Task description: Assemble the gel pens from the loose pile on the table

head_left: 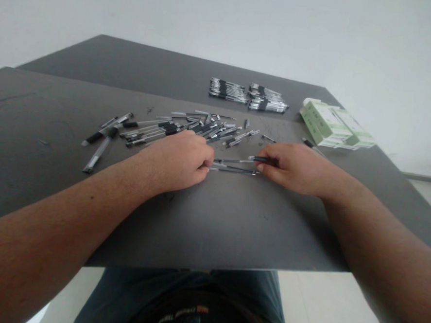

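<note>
My left hand (186, 160) is closed in a pinch over the ends of thin dark pen refills (233, 171) that stick out to the right. Between the fingers of my right hand (293, 167) is a pen barrel (260, 159) with a black grip, most of it covered by the hand. The refill tips reach close to my right fingertips; whether they touch the barrel I cannot tell. Just beyond my left hand spreads a loose pile of pen barrels and refills (159, 132), black and clear.
Clear pen parts (100, 149) lie at the left on the dark grey table (211, 229). Stacked pens (227, 90) with black grips sit in bundles at the back. Green and white boxes (323, 124) stand at the right, with a single pen (311, 146) near them. Small caps (247, 123) lie behind the hands.
</note>
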### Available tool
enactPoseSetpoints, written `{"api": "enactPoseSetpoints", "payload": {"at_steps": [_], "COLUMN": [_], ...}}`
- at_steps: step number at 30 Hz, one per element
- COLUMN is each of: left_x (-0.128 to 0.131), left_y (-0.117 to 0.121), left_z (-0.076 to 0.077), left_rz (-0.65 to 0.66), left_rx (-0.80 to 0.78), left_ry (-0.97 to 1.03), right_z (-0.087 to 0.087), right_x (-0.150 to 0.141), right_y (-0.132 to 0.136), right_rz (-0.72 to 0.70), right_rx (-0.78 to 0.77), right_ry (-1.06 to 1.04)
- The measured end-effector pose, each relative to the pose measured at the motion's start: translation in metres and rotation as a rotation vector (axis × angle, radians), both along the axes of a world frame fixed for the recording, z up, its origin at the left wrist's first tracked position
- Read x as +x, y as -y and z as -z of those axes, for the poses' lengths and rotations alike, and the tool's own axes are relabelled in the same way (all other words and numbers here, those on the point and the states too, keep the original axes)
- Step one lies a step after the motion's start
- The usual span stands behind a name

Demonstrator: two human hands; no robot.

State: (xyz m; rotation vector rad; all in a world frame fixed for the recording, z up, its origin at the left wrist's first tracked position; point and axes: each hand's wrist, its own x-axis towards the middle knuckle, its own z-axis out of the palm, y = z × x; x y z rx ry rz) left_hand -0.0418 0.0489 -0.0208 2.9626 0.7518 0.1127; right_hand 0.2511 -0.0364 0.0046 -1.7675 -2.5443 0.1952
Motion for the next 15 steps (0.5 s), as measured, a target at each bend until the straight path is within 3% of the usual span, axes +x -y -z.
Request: {"api": "enactPoseSetpoints", "payload": {"at_steps": [15], "left_x": [0.0046], "left_y": [0.0039], "left_z": [-0.0013], "left_rz": [0.028], "left_rx": [0.045], "left_ry": [-0.054], "right_z": [0.0015], "right_x": [0.002], "right_y": [-0.0003], "right_rz": [0.039], "right_rx": [0.05], "right_ry": [-0.019]}}
